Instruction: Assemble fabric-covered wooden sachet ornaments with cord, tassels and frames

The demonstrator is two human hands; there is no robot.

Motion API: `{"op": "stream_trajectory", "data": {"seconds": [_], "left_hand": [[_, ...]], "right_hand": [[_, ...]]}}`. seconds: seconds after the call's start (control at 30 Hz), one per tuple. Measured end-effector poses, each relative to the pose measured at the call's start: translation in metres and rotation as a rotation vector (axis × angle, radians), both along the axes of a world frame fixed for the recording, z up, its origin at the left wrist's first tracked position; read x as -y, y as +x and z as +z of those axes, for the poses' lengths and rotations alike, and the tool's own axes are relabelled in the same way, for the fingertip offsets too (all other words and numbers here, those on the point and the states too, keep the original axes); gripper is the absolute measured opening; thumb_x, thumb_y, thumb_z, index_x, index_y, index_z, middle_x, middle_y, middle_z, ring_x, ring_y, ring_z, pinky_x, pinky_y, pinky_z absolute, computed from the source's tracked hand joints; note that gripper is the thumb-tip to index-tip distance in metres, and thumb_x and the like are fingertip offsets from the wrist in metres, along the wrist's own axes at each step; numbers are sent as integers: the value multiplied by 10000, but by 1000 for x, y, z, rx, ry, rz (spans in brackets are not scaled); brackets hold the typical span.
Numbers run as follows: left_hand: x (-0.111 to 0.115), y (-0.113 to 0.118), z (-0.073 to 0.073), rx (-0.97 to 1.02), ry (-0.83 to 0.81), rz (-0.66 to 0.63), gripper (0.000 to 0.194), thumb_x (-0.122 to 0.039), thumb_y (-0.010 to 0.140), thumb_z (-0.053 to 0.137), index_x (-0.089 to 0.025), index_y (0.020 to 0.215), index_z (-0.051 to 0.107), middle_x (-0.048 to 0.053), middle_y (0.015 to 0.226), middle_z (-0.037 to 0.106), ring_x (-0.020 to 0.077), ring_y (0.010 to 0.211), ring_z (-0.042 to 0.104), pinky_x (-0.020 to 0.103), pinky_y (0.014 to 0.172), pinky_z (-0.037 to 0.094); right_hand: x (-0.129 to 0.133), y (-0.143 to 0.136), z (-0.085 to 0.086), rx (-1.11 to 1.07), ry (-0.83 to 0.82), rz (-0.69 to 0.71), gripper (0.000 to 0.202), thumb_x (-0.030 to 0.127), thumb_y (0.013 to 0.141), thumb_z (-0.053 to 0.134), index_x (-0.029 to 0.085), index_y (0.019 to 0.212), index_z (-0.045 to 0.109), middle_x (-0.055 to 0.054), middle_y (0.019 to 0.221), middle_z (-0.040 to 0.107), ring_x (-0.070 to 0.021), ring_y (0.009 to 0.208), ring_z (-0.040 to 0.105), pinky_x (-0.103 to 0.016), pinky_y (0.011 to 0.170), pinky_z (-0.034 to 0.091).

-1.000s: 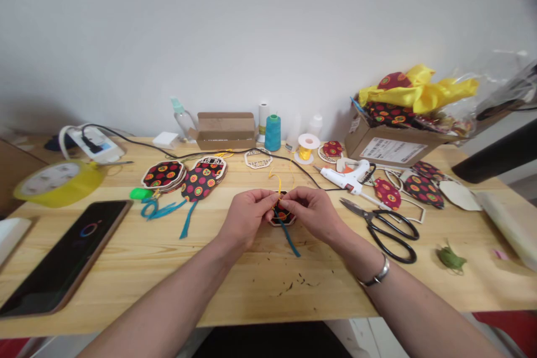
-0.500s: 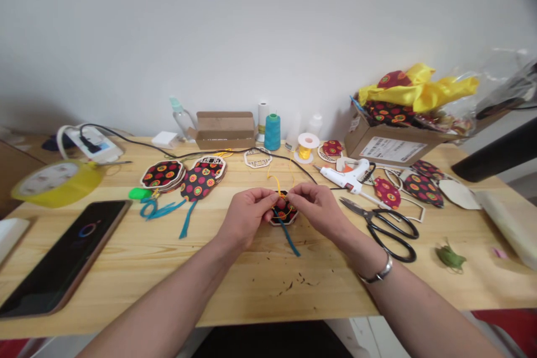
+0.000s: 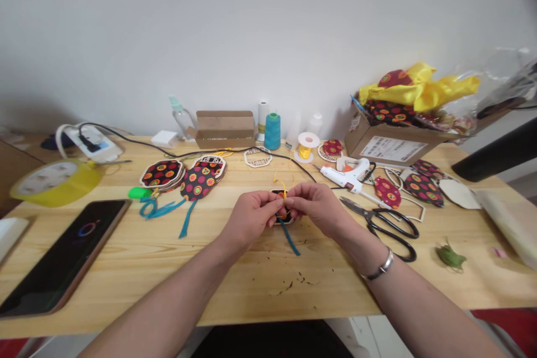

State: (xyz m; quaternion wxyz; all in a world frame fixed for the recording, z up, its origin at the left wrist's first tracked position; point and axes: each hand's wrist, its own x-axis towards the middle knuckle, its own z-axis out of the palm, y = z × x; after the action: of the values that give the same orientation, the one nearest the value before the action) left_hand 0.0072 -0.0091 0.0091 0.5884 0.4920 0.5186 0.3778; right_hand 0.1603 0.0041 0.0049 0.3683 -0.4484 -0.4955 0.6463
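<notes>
At the middle of the wooden table lies a small dark patterned piece (image 3: pixel 284 215) with a pale rim, partly covered by my fingers. A teal ribbon (image 3: pixel 289 239) trails from it toward the front edge. Yellow cord (image 3: pixel 284 183) rises above it. My left hand (image 3: pixel 252 213) pinches the cord from the left, and my right hand (image 3: pixel 315 207) pinches it from the right. The fingertips of both hands meet over the piece. What lies between the fingertips is mostly hidden.
Black scissors (image 3: pixel 388 226) and a white glue gun (image 3: pixel 346 175) lie to the right. Behind stand a teal thread spool (image 3: pixel 272 131) and a yellow cord spool (image 3: pixel 307 146). Patterned pieces (image 3: pixel 203 179), a phone (image 3: pixel 67 254) and yellow tape (image 3: pixel 56 182) are on the left. A filled carton (image 3: pixel 390 145) stands back right.
My hands have come closer together, so their fingertips now meet over the patterned piece. The yellow cord has shifted with them.
</notes>
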Motion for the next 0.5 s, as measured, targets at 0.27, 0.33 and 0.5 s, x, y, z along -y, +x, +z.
{"op": "stream_trajectory", "data": {"seconds": [0.27,0.33,0.5], "left_hand": [[-1,0,0,27,-31,-22,214,-324,669,651,-129,579,635,-25,475,528,59,424,359,202,443,245],[-1,0,-2,15,-24,-21,211,-326,671,648,-125,609,651,-8,518,566,61,435,369,202,443,243],[-1,-1,-2,-52,-6,21,174,-299,662,648,-140,593,661,-5,512,583,68,425,375,210,430,251]], "right_hand": [[1,-1,-1,179,117,-27,50,173,707,605,147,667,619,12,575,624,-84,492,535,-216,505,444],[1,-1,-2,212,163,-31,51,162,713,591,153,671,619,14,581,622,-88,499,537,-216,502,443],[3,0,-2,299,262,-35,71,159,725,574,163,683,631,4,612,631,-100,526,544,-226,525,448]]}}
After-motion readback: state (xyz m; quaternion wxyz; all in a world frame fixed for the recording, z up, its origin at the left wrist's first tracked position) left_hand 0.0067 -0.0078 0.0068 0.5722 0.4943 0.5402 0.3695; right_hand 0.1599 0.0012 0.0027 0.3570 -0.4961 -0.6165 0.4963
